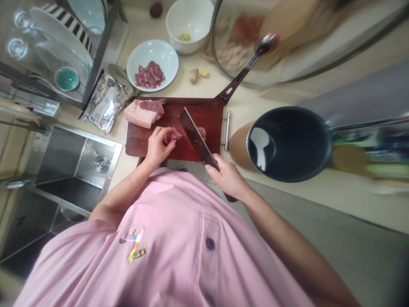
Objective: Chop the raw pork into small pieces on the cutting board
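My left hand (159,146) is closed on a small piece of raw meat (173,135) over the reddish-brown cutting board (140,143). In my right hand (228,175) is the handle of a kitchen knife (197,137), its dark blade slanting up and left across the board. Some cut meat (202,133) lies just right of the blade, partly hidden by it. A larger block of raw pork (145,113) with pale fat rests on the board's upper left corner. Behind the board, a white plate (132,64) holds a pile of cut meat (149,75).
A white bowl (200,17) and a piece of ginger (194,76) are behind the board. A spoon (243,76) leans at its far right corner. To the right stands a dark pot (289,145). A steel sink (60,153), foil pouch (105,102) and dish rack (105,47) are left.
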Motion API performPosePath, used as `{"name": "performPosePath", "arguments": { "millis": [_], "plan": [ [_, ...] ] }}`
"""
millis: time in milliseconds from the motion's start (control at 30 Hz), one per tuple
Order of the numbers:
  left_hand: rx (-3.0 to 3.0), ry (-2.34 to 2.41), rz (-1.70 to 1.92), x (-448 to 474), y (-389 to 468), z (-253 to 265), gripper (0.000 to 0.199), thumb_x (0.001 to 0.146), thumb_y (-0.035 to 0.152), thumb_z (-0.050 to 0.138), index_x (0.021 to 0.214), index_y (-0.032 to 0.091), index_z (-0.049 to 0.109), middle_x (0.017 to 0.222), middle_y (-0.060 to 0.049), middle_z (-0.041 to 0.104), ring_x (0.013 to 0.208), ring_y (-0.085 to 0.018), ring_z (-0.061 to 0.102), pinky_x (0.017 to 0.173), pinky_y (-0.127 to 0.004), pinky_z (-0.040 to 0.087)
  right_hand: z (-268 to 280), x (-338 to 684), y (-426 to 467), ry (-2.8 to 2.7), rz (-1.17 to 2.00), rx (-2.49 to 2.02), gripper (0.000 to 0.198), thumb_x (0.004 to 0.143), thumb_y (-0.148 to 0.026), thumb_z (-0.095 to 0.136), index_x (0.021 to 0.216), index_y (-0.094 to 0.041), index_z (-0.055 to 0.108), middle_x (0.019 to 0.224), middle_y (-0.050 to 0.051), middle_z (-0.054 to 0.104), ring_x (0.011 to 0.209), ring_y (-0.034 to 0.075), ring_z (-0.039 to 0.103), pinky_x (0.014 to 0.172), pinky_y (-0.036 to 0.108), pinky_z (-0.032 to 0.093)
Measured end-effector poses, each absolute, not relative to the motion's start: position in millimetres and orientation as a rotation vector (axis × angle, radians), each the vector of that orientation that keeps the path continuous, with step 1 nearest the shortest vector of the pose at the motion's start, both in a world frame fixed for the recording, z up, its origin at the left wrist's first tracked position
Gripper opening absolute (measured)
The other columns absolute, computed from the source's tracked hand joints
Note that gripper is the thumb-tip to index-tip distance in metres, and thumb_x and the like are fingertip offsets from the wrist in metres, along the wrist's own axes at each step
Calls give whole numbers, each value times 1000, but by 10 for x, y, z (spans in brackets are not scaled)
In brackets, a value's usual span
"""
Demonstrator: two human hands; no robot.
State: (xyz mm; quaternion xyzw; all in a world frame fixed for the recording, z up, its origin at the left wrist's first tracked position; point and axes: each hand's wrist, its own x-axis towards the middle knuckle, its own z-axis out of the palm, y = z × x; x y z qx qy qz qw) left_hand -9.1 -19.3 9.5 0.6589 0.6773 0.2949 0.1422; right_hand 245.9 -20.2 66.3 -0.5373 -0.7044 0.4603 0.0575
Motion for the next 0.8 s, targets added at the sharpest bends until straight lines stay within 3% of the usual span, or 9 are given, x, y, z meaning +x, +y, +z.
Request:
{"name": "performPosePath", "arguments": {
  "millis": [100,200,400,633,800],
  "plan": [
    [2002,1957,741,-48,-216,81,35,76,33,71,108,22,62,114,-8,58,104,-24,52,94,-38,43,671,2413,-263,-2189,1334,-1642,21,85,-35,43,97,-22,55,63,0,58,56,18,55,56,28,41],
    [2069,1905,829,-59,-214,27,32,81,37,67,108,21,61,121,-10,57,112,-24,50,98,-41,41,670,2390,-303,-2257,1266,-1672,30,86,-34,41,105,-18,57,64,1,59,56,18,55,56,28,40],
    [2128,1819,809,-35,-115,-112,19,90,32,53,100,21,64,104,-7,64,98,-20,56,91,-36,45,678,2347,-360,-2477,1107,-1653,37,87,-30,38,117,-16,56,66,4,64,58,20,59,56,28,37],
    [2079,1908,756,-13,-84,-127,16,83,35,62,91,20,65,98,-7,63,95,-22,56,86,-36,47,734,2336,-386,-2691,1017,-1656,41,89,-25,36,125,-15,53,79,8,70,60,21,60,54,29,32],
    [2039,1914,753,-4,-75,-130,17,81,35,64,90,20,64,93,-6,61,94,-22,56,85,-35,47,769,2357,-378,-2728,1051,-1694,43,88,-25,36,127,-14,52,72,7,69,58,21,60,54,29,31]
  ]
}}
